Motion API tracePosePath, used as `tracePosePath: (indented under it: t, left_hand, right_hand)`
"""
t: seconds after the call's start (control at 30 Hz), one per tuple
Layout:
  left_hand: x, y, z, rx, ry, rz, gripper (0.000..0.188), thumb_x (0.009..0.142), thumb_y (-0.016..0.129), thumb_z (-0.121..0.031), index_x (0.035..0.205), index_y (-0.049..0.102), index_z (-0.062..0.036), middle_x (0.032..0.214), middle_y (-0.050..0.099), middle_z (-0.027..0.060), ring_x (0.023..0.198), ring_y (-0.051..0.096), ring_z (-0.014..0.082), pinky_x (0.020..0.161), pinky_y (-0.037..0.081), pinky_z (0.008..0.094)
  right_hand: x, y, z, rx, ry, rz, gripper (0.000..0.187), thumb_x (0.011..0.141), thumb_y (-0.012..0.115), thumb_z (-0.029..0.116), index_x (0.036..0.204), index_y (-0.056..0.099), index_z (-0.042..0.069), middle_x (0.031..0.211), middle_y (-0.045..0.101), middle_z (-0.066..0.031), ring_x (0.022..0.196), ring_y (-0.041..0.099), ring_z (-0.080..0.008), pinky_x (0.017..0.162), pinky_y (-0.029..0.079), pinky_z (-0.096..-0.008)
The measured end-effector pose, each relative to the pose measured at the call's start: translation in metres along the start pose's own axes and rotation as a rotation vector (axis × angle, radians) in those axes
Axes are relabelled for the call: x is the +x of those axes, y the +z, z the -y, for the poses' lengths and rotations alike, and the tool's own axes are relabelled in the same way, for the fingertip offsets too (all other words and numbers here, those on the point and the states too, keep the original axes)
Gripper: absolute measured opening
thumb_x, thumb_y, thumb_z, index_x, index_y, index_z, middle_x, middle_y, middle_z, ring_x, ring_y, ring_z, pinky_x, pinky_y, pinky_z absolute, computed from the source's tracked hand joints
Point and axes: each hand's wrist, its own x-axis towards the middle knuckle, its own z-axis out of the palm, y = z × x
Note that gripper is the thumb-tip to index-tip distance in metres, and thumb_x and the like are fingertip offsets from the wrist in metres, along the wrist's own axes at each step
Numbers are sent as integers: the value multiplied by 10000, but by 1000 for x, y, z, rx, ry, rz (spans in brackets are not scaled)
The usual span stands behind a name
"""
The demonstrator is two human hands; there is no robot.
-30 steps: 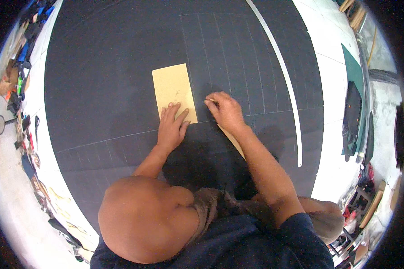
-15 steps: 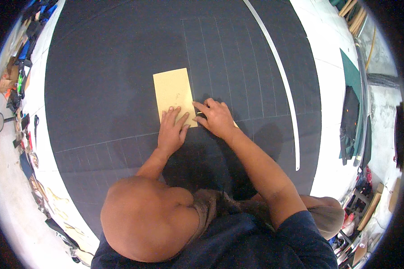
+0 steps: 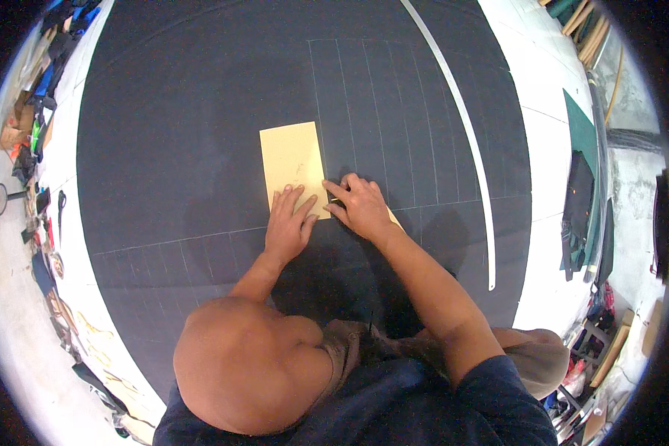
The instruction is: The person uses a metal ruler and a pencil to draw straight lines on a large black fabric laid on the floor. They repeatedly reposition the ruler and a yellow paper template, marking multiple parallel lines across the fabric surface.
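Head view: A dark shirt (image 3: 364,405) and a bare left knee (image 3: 249,372) are seen nearest, with the right knee (image 3: 535,364) covered in brown fabric.
Left hand: The lower part of the card is pressed flat by the left hand (image 3: 287,229), its fingers spread and its grip apart.
Right hand: At the card's right edge, a small pale piece (image 3: 335,198) is seen clamped in the grip of the right hand (image 3: 363,210), between thumb and fingers; the forefinger's tip is set against that edge.
Yellow card: The yellow card (image 3: 290,156), faintly marked, is laid flat between the hands and beyond them.
Second piece: Another yellow piece (image 3: 395,218) is partly hidden by the right wrist.
Black cloth: Card and hands are backed by a wide black cloth (image 3: 178,149), ruled with thin pale lines and crossed by one long line (image 3: 178,240).
Ruler: A long pale ruler (image 3: 468,126) is laid on the cloth, well apart from the right hand.
Floor: The cloth is bordered by white flooring (image 3: 543,141), beyond which a green sheet (image 3: 581,130) and wooden rods (image 3: 591,41) are seen at right.
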Motion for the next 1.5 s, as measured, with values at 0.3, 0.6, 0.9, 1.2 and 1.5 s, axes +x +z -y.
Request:
tracePosePath:
  t: [0.3, 0.6, 0.9, 1.2, 1.5]
  left_hand:
    - [2, -1, 1, 50, 15, -8, 453, 924, 747, -236, 1355, 671, -120, 1478, 531, 203, 1401, 473, 458, 1206, 327, 606]
    - [-27, -5, -53, 163, -70, 145, 634, 935, 706, -402, 1445, 564, -53, 1511, 492, 227, 1436, 439, 440, 1208, 290, 626]
    - [-36, 1, -44, 99, -103, 159, 683, 941, 703, -415, 1497, 520, -63, 1604, 378, 260, 1499, 345, 476, 1213, 225, 683]
    - [-35, 1, -41, 49, -121, 173, 700, 928, 724, -387, 1507, 504, -61, 1612, 354, 270, 1511, 319, 486, 1210, 207, 703]
    - [-31, -4, -47, 72, -146, 202, 681, 935, 714, -396, 1501, 516, -74, 1610, 377, 238, 1525, 311, 454, 1233, 176, 675]
  right_hand:
    - [3, 4, -3, -13, -28, -19, 528, 883, 768, 413, 1371, 677, 232, 1082, 608, -60, 1057, 626, -250, 851, 455, -430]
    - [1, -3, -1, -40, -5, 16, 506, 895, 761, 394, 1365, 683, 226, 1084, 613, -79, 998, 640, -278, 852, 490, -440]
    - [1, 1, 1, -30, 8, -5, 513, 886, 766, 404, 1364, 691, 234, 1086, 612, -72, 1003, 632, -269, 845, 485, -431]
    - [1, 0, 2, -43, 9, 0, 504, 897, 759, 406, 1366, 690, 236, 1078, 610, -65, 993, 629, -263, 841, 479, -427]
    - [1, -1, -1, -23, -9, 12, 501, 917, 757, 378, 1379, 683, 196, 1055, 594, -60, 979, 604, -238, 822, 457, -403]
